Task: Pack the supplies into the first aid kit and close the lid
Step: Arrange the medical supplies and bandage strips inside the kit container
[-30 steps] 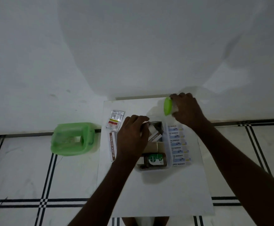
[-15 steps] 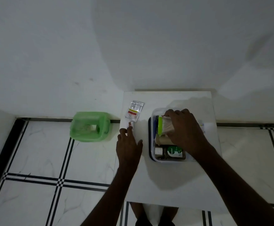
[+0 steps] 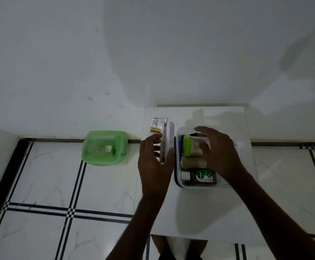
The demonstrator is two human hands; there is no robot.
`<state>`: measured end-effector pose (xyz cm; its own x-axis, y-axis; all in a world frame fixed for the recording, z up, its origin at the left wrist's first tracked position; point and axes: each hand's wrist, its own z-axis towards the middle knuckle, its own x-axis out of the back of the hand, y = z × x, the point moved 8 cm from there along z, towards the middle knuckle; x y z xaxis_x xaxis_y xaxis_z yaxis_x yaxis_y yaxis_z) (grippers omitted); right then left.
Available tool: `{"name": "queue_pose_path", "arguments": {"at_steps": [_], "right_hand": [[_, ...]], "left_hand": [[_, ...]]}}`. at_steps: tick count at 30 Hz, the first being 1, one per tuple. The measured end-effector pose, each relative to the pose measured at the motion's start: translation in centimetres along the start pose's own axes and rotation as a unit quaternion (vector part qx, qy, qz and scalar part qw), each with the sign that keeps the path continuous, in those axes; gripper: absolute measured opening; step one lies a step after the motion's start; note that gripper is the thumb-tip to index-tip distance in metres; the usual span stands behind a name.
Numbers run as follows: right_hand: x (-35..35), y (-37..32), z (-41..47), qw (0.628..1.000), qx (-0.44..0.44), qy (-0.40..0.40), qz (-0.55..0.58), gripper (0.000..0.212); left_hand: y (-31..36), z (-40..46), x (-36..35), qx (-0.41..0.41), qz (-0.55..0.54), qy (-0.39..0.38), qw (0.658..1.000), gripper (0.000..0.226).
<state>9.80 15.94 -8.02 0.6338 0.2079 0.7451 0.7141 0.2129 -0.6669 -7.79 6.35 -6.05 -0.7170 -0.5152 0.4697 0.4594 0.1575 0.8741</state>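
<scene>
A: Entry, head view. A small white table (image 3: pixel 205 212) is seen set against the wall. The clear first aid kit (image 3: pixel 178 177) lies on it, right of centre, lid off, top open.

B: Contents?

A: A green-capped container (image 3: pixel 187 145) lies at the far end, a tan roll (image 3: pixel 193 162) in the middle, a brown Dettol bottle (image 3: pixel 202 176) at the near end. All three are packed close, touching or nearly so; little room is left inside the walls.

B: Hands?

A: The right hand (image 3: pixel 218 152) is held over the kit's far half, fingers spread and loosely curled above the container. Whether anything is gripped cannot be told; the palm side is hidden. The left hand (image 3: pixel 155 162) is closed around the near end of a long narrow box (image 3: pixel 164 145), thumb on the kit side, fingers on the other.

B: Edges and clearance?

A: The box is just beside the kit's left wall, near the table's left edge. A foil sachet (image 3: pixel 157 125) lies flat at the far-left corner, touching or overlapped by the box. The near half of the table is bare. A green plastic tub (image 3: pixel 104 148) is seen on the tiled floor, well apart to the left.
</scene>
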Motion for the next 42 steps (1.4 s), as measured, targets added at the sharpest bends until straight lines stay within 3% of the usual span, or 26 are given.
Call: {"name": "queue_pose_path", "arguments": {"at_steps": [2,6,9,12,14,21,28,33,38,42], "right_hand": [[2.0,0.2,-0.2,0.995,-0.049,0.048,0.074,0.025],[2.0,2.1,-0.7,0.957,-0.180,0.006,0.229,0.028],[3.3,3.7,-0.9,0.975,-0.168,0.049,0.136,0.030],[4.7,4.3,-1.0,0.987,-0.121,0.101,0.020,0.033],[4.7,4.2,-1.0,0.988,-0.098,0.113,-0.027,0.042],[2.7,3.1,-0.7,0.987,-0.063,0.108,-0.102,0.049],[1.1,3.2,-1.1,0.988,-0.071,0.064,-0.124,0.055],[0.1,3.9,-1.7,0.985,-0.031,0.037,-0.165,0.064],[-2.0,5.0,-5.0,0.976,-0.004,-0.056,-0.209,0.084],[-2.4,5.2,-4.7,0.975,-0.015,-0.049,-0.215,0.085]], "left_hand": [[1.8,-0.5,-1.2,-0.027,-0.018,-0.027,0.999,0.049],[3.5,-1.6,-5.8,-0.028,-0.031,-0.144,0.989,0.059],[3.1,-2.0,-8.1,-0.044,-0.004,-0.223,0.974,0.060],[2.2,-1.8,-9.1,-0.181,0.177,-0.217,0.943,0.043],[1.2,-1.7,-10.0,-0.230,0.279,-0.225,0.905,0.050],[0.1,-1.7,-10.2,-0.265,0.398,-0.259,0.839,0.066],[-0.7,-1.1,-9.8,-0.275,0.385,-0.283,0.834,0.068],[-1.6,-1.4,-9.6,-0.279,0.368,-0.303,0.834,0.077],[-2.0,-1.6,-9.8,-0.277,0.364,-0.300,0.837,0.081],[-2.1,-1.7,-9.6,-0.285,0.353,-0.292,0.842,0.080]]}}
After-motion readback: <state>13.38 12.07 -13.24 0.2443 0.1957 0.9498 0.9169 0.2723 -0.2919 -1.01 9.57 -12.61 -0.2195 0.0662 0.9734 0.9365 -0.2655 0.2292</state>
